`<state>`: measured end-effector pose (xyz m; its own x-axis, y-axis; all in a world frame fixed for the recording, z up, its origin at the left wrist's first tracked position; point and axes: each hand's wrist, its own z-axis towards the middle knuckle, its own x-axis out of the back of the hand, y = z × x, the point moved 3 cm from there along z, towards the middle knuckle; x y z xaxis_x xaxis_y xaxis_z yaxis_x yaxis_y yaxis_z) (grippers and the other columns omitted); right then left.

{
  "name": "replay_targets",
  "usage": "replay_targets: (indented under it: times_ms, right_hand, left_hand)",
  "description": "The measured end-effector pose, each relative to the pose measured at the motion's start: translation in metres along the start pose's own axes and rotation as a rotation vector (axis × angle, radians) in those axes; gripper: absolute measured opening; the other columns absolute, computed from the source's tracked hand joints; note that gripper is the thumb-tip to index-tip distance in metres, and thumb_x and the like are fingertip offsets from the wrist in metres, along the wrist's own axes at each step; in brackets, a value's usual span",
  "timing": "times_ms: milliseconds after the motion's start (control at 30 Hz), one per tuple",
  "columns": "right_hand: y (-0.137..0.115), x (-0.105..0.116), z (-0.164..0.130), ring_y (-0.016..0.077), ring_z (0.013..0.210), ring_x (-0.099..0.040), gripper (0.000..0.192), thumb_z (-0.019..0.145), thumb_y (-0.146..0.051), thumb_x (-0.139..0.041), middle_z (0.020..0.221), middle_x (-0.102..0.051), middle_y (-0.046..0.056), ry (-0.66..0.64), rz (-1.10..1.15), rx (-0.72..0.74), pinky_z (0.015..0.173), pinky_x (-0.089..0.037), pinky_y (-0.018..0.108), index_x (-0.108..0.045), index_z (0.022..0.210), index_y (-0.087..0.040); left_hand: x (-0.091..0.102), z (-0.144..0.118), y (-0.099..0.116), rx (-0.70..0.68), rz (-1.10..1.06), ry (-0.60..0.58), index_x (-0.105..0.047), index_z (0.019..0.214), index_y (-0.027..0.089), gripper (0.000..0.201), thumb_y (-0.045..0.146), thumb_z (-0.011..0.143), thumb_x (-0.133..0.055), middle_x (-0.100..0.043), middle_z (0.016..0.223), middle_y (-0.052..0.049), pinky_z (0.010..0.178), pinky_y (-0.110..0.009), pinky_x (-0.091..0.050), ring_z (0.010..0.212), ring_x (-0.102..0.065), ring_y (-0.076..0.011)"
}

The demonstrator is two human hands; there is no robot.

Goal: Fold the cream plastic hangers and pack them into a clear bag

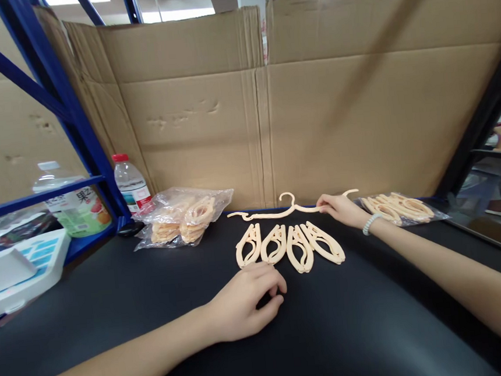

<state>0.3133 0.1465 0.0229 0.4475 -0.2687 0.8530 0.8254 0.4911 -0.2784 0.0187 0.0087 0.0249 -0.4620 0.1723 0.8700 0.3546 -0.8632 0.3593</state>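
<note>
Bench work with pale plastic hangers, as seen by a bystander; the opened hanger (293, 207) serves as reference. It lies toward the back of the black table (355, 331), in front of the cardboard wall (336, 116), both arms extended and hook upward. The right hand (342, 209) pinches its right arm between thumb and fingertips; whether that joint is fully set cannot be told, being partly covered. The left hand (249, 302), nearer the viewer than the opened hanger, is loosely curled and grips nothing visible; contact with the closest folded pieces is unclear. State of progress: one hanger stands spread, apparently almost or wholly finished. Four folded hangers (290, 249) lie fanned just before it, not yet opened. Further folded ones are bagged: a fuller plastic bag (191, 216) to its left, a flatter packet (397, 208) to its right.
</note>
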Motion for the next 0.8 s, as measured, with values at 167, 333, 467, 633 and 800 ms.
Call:
replay_targets:
  times_ms: [167, 333, 467, 633, 800]
  right_hand:
    - [-0.008, 0.029, -0.015, 0.0207, 0.076, -0.063, 0.007, 0.086, -0.022, -0.048, 0.082, -0.066, 0.004, 0.156, -0.014, -0.044, 0.070, -0.045, 0.032, -0.054, 0.087, -0.020]
    - [-0.027, 0.059, -0.039, 0.0240, 0.083, -0.064, 0.013, 0.087, -0.029, -0.051, 0.089, -0.067, 0.007, 0.370, 0.003, -0.061, 0.073, -0.048, 0.036, -0.057, 0.094, -0.021]
    - [-0.050, 0.068, -0.060, 0.0223, 0.077, -0.063, 0.021, 0.089, -0.031, -0.049, 0.090, -0.066, 0.006, 0.382, -0.003, -0.026, 0.069, -0.048, 0.035, -0.059, 0.104, -0.021]
    - [-0.065, 0.064, -0.079, 0.0199, 0.065, -0.056, 0.020, 0.093, -0.035, -0.045, 0.078, -0.061, 0.005, 0.326, -0.037, 0.019, 0.058, -0.043, 0.033, -0.059, 0.098, -0.022]
    - [-0.072, 0.058, -0.084, 0.0198, 0.065, -0.055, 0.020, 0.094, -0.036, -0.043, 0.076, -0.059, 0.005, 0.303, -0.072, 0.083, 0.058, -0.043, 0.032, -0.056, 0.093, -0.022]
  left_hand:
    - [0.008, -0.003, -0.005, 0.135, -0.151, 0.285, -0.056, 0.092, 0.019, 0.010, 0.016, 0.086, -0.047, -0.059, 0.082, -0.002, 0.074, -0.028, -0.046, 0.077, -0.056, -0.0150]
    - [0.009, -0.002, -0.020, 0.358, -0.425, 0.453, -0.056, 0.105, 0.018, 0.020, 0.024, 0.086, -0.052, -0.060, 0.093, -0.004, 0.083, -0.034, -0.048, 0.086, -0.059, -0.0164]
    - [0.005, -0.001, -0.033, 0.517, -0.634, 0.559, -0.049, 0.120, 0.019, 0.041, 0.031, 0.082, -0.058, -0.057, 0.115, -0.009, 0.089, -0.038, -0.048, 0.095, -0.058, -0.0181]
    - [0.005, -0.006, -0.037, 0.641, -0.705, 0.784, -0.038, 0.133, 0.026, 0.057, 0.035, 0.082, -0.061, -0.042, 0.139, -0.011, 0.092, -0.038, -0.048, 0.108, -0.058, -0.0215]
    - [0.009, -0.009, -0.033, 0.596, -0.825, 0.931, -0.047, 0.127, 0.026, 0.046, 0.035, 0.083, -0.060, -0.043, 0.139, -0.007, 0.093, -0.037, -0.049, 0.102, -0.062, -0.0199]
